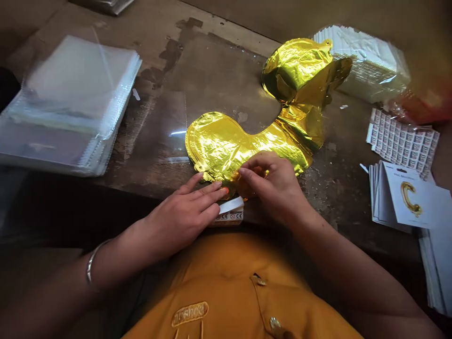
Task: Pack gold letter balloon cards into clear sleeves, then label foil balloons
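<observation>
A flat gold foil balloon (219, 141) with a curved shape lies on the dark table in front of me. My left hand (189, 212) rests at its near edge, fingers stretched out and touching the foil. By that hand's thumb, a small label strip (229, 216) with CE marks and a curled white end sticks out at the table edge. My right hand (275, 183) is closed in a pinch, thumb and forefinger together over the balloon's near edge. Whatever sits between those fingertips is too small or hidden to make out.
Clear plastic sleeves (81, 80) are stacked at the left, and a single clear sleeve (158, 127) lies flat beside the balloon. Toward the right are a wrapped white stack (374, 61), a label sheet (402, 141) and folded cards (411, 197) picturing a gold C.
</observation>
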Action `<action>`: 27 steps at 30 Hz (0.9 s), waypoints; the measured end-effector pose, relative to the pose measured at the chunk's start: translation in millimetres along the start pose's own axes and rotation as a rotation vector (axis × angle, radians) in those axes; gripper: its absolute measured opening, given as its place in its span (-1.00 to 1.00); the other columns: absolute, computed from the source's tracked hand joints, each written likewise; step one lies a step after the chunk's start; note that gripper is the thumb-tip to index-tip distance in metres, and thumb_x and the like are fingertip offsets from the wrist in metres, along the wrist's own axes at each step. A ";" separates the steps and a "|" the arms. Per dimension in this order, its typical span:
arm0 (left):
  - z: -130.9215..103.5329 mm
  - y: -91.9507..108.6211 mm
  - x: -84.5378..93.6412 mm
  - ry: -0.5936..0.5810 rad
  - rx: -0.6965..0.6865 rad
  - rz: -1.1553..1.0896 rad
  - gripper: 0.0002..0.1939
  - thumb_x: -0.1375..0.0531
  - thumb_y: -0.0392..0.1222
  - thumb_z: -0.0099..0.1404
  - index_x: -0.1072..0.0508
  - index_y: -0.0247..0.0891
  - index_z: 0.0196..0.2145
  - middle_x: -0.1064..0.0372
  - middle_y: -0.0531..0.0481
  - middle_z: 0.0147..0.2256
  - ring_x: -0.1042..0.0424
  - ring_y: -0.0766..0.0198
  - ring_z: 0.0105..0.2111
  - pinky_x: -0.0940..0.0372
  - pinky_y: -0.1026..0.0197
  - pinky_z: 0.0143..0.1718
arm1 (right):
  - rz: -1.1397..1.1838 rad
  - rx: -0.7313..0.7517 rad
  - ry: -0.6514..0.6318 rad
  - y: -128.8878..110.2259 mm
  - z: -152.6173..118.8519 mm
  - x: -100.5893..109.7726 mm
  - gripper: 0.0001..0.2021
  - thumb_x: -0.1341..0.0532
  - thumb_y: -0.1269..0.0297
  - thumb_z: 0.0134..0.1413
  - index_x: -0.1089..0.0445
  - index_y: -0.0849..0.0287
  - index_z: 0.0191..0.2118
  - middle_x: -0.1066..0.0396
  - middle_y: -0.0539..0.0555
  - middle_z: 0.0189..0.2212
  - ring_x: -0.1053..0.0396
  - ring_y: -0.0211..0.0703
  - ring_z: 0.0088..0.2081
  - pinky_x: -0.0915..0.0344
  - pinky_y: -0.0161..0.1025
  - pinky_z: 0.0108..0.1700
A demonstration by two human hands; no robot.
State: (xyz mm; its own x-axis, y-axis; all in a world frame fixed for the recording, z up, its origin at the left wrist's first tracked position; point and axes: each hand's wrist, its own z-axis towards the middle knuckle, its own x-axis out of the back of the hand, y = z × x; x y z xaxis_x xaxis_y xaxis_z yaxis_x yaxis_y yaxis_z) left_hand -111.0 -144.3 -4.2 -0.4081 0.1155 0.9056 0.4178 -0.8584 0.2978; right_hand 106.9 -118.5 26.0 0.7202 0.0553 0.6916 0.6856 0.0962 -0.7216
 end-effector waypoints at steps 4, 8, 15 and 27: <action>-0.6 -2.6 -3.1 -0.024 -0.038 -0.007 -0.82 -0.06 -0.38 0.37 -0.45 -0.36 -0.18 -0.38 -0.18 0.09 -0.28 0.09 0.18 0.05 -0.07 0.32 | 0.029 -0.007 -0.062 1.3 2.1 0.3 -0.89 -0.26 0.36 0.03 -0.44 0.18 -0.49 -0.42 0.01 -0.48 -0.35 -0.20 -0.36 -0.25 -0.22 -0.27; 2.6 -3.5 -1.3 -0.014 -0.048 0.023 -0.81 -0.05 -0.36 0.38 -0.46 -0.37 -0.19 -0.41 -0.20 0.05 -0.36 0.12 0.11 -0.03 -0.03 0.30 | 0.000 -0.022 -0.036 3.2 3.7 0.3 -0.89 -0.25 0.35 0.04 -0.44 0.18 -0.48 -0.42 0.02 -0.46 -0.35 -0.19 -0.34 -0.26 -0.21 -0.26; 6.5 -2.4 -1.4 0.015 -0.051 0.050 -0.81 -0.05 -0.36 0.37 -0.47 -0.35 -0.26 -0.43 -0.17 0.03 -0.38 0.12 0.09 -0.04 -0.04 0.29 | -0.070 0.049 -0.110 2.3 5.1 -3.6 -0.88 -0.26 0.32 0.06 -0.44 0.18 -0.46 -0.42 0.03 -0.46 -0.33 -0.19 -0.34 -0.24 -0.20 -0.23; 9.8 -1.5 1.8 -0.005 -0.058 0.052 -0.82 -0.07 -0.36 0.36 -0.49 -0.35 -0.25 -0.44 -0.19 0.03 -0.40 0.10 0.07 -0.15 -0.04 0.25 | -0.105 0.050 -0.118 4.5 8.0 -5.4 -0.89 -0.26 0.36 0.05 -0.45 0.16 -0.47 -0.43 0.02 -0.46 -0.33 -0.18 -0.34 -0.23 -0.19 -0.23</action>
State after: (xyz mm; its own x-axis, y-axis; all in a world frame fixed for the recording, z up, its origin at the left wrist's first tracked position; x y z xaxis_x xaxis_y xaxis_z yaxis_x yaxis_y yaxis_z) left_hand -104.4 -137.9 0.0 -0.3827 0.0721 0.9211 0.3911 -0.8906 0.2322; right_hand 105.1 -110.4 19.3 0.6252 0.1586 0.7642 0.7482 0.1569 -0.6447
